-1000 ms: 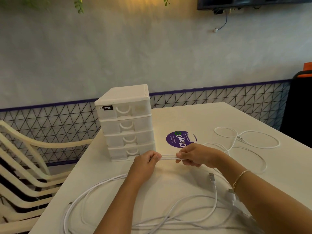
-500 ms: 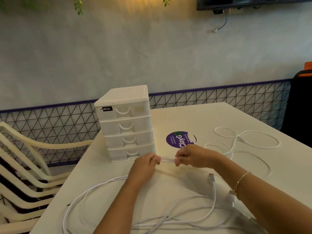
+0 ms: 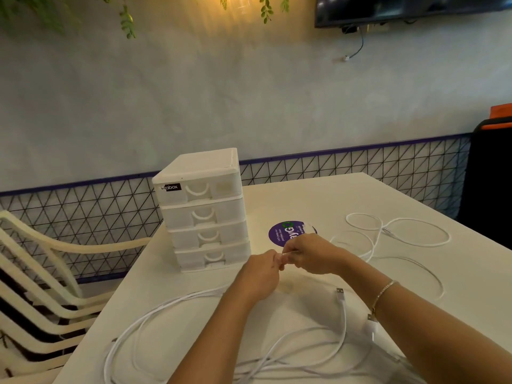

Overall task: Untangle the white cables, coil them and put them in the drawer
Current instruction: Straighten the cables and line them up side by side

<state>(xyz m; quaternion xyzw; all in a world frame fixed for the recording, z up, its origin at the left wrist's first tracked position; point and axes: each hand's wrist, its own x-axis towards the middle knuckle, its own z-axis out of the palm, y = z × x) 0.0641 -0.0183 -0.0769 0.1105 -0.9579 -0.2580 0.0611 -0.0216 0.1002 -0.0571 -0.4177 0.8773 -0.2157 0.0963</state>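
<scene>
Drawers (all four pushed in) hide their contents — both hands' grip pinches white cable.

Looks like a café or small eatery rather than a home: plain white rectangular table bearing a round purple printed sticker with branding, a stack of cream plastic armchairs nested against the wall, grey plastered wall trimmed with black triangular wire mesh panelling under a purple rail, wall-mounted dark flat screen, hanging green foliage lit by warm lamp glow
</scene>
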